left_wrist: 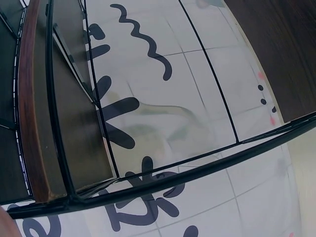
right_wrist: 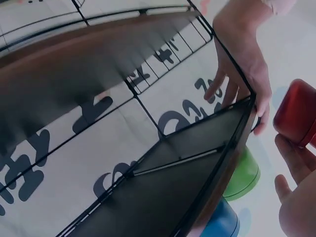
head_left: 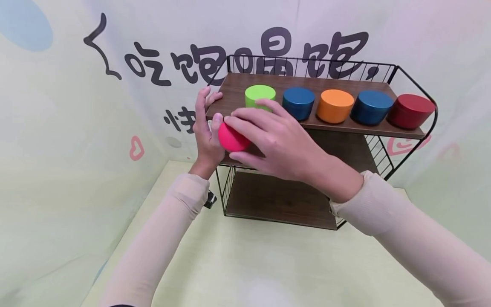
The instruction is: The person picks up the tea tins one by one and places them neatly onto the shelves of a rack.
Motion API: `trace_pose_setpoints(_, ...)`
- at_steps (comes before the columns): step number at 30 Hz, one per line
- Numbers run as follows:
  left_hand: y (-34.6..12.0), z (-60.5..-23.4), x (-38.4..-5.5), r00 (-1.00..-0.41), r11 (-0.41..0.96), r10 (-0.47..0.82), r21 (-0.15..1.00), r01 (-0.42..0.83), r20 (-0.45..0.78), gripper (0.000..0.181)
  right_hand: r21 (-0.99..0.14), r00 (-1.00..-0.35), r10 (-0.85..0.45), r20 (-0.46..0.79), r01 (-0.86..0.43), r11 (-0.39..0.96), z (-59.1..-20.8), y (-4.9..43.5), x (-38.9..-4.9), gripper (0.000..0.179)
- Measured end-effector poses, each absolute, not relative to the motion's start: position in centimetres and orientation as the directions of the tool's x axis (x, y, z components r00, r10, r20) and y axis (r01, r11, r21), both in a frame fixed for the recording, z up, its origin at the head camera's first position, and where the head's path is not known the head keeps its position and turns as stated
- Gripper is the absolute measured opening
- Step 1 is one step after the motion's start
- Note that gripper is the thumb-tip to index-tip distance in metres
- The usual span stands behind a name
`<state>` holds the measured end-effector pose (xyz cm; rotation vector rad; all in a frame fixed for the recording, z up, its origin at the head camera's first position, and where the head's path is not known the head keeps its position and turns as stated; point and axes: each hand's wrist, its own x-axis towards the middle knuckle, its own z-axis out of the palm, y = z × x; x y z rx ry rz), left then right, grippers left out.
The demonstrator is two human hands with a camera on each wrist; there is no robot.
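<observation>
My right hand (head_left: 280, 140) holds a bright pinkish-red round tin (head_left: 232, 136) with its fingers and thumb, in front of the top shelf's left end. In the right wrist view the same tin (right_wrist: 297, 112) looks darker red, and its sides are smooth. My left hand (head_left: 209, 138) grips the left end of the wire-framed shelf rack (head_left: 281, 202). The right wrist view shows the left hand's fingers (right_wrist: 229, 91) around the rack's corner. On the top shelf, a green tin (head_left: 259, 93) stands closest to my hands, partly covered by right-hand fingers.
To the green tin's right stand a blue tin (head_left: 298, 102), an orange tin (head_left: 335, 105), another blue tin (head_left: 371, 107) and a dark red tin (head_left: 410, 111). Brown lower shelves (head_left: 281, 200) lie below. Behind hangs a white sheet (head_left: 153, 30) with black lettering.
</observation>
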<state>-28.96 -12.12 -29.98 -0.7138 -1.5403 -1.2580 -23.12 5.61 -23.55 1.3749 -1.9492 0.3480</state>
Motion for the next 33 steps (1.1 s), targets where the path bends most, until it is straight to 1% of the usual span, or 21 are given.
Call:
trace_pose_setpoints(3, -12.2, -30.0, -29.0, -0.331, 0.295, -0.131, 0.356, 0.887, 0.934, 0.044, 0.212, -0.157, -0.703, 0.693, -0.888, 0.407, -22.9, 5.1, -23.7, 0.053)
trace_pose_setpoints(7, -12.3, -30.3, -29.4, -0.335, 0.289, -0.137, 0.361, 0.886, 0.932, 0.045, 0.237, -0.160, -0.702, 0.694, -0.870, 0.432, -22.2, 4.5, -24.2, 0.052)
trace_pose_setpoints(10, -12.6, -31.1, -30.4, -0.344, 0.291, -0.142, 0.371, 0.882, 0.928, 0.048, 0.233, -0.183, -0.699, 0.691, -0.859, 0.455, -21.8, 4.2, -24.6, 0.054)
trace_pose_setpoints(15, -13.2, -32.3, -31.7, -0.367, 0.321, -0.142, 0.393, 0.862, 0.919, 0.069, 0.197, -0.229, -0.678, 0.698, -0.849, 0.489, -21.7, 3.8, -25.3, 0.052)
trace_pose_setpoints(17, -13.3, -32.5, -31.8, -0.368, 0.331, -0.140, 0.393, 0.858, 0.919, 0.072, 0.182, -0.250, -0.664, 0.705, -0.841, 0.509, -21.7, 3.6, -25.5, 0.052)
trace_pose_setpoints(20, -13.4, -32.5, -31.7, -0.362, 0.337, -0.128, 0.384, 0.860, 0.923, 0.069, 0.166, -0.291, -0.646, 0.706, -0.819, 0.549, -21.5, 3.2, -25.8, 0.053)
trace_pose_setpoints(29, -13.2, -32.1, -31.6, -0.364, 0.282, -0.111, 0.380, 0.881, 0.925, 0.066, 0.111, -0.401, -0.599, 0.693, -0.761, 0.639, -21.3, 2.4, -26.6, 0.049)
trace_pose_setpoints(33, -12.8, -31.3, -30.6, -0.353, 0.266, -0.110, 0.370, 0.890, 0.929, 0.050, 0.082, -0.451, -0.589, 0.671, -0.744, 0.663, -21.2, 2.2, -27.0, 0.049)
